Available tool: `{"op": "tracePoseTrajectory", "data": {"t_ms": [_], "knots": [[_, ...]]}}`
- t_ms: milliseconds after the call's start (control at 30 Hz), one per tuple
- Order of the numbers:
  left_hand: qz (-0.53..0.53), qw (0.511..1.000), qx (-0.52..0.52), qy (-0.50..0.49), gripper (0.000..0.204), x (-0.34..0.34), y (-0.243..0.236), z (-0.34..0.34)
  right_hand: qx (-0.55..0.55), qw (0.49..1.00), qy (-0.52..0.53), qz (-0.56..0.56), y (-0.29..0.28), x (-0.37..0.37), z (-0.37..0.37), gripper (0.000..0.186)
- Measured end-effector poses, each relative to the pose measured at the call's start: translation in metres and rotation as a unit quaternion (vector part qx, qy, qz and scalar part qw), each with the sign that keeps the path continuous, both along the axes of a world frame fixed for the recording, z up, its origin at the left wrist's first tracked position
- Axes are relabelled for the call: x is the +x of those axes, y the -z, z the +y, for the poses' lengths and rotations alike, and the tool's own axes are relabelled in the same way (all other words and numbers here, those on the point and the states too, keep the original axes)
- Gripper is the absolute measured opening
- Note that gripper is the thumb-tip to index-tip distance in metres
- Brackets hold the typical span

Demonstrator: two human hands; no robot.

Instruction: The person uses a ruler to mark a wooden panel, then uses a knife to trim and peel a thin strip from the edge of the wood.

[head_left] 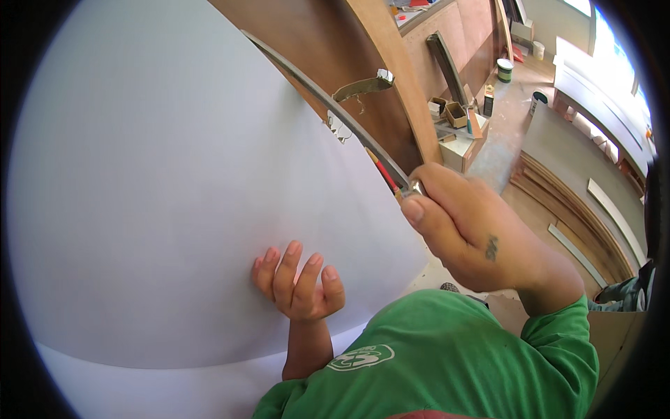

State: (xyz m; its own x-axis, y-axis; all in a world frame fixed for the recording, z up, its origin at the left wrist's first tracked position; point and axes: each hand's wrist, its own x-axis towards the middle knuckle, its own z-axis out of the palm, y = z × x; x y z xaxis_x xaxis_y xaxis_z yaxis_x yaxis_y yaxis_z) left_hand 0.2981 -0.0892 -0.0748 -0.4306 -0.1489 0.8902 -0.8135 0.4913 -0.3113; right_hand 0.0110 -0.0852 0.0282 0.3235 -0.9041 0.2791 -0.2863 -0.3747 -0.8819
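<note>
My right hand is wrapped round the handle of a long, narrow grey metal file, a shiny ferrule showing at the thumb. The file lies along the far edge of a large, smooth white panel that fills the left side. Over the panel's near part, my left hand has its fingers loosely bent and apart, with nothing in them; whether its back touches the panel, I cannot tell. A thin red and wood-coloured stick shows just beyond the file. Ragged white scraps hang at the panel edge.
A curled strip sits against the brown wooden board behind the panel. Small open boxes stand on a low white box. A paint can is on the floor. Stacked wood strips and a white-topped bench are at right.
</note>
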Motion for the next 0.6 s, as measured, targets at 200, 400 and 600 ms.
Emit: {"op": "tracePoseTrajectory", "data": {"t_ms": [200,400,600], "knots": [[-0.009,1.000,0.002,0.004,0.025,-0.008,-0.003,-0.003,-0.035,0.999,0.042,0.006,0.017,0.028,-0.029,0.035],[-0.027,0.997,0.068,0.001,0.023,-0.007,-0.018,0.006,0.013,0.999,-0.018,-0.034,0.012,0.006,-0.035,0.035],[-0.263,0.953,0.123,-0.085,0.028,-0.031,-0.102,-0.002,0.106,0.956,0.000,-0.273,0.033,-0.032,-0.035,0.033]]}}
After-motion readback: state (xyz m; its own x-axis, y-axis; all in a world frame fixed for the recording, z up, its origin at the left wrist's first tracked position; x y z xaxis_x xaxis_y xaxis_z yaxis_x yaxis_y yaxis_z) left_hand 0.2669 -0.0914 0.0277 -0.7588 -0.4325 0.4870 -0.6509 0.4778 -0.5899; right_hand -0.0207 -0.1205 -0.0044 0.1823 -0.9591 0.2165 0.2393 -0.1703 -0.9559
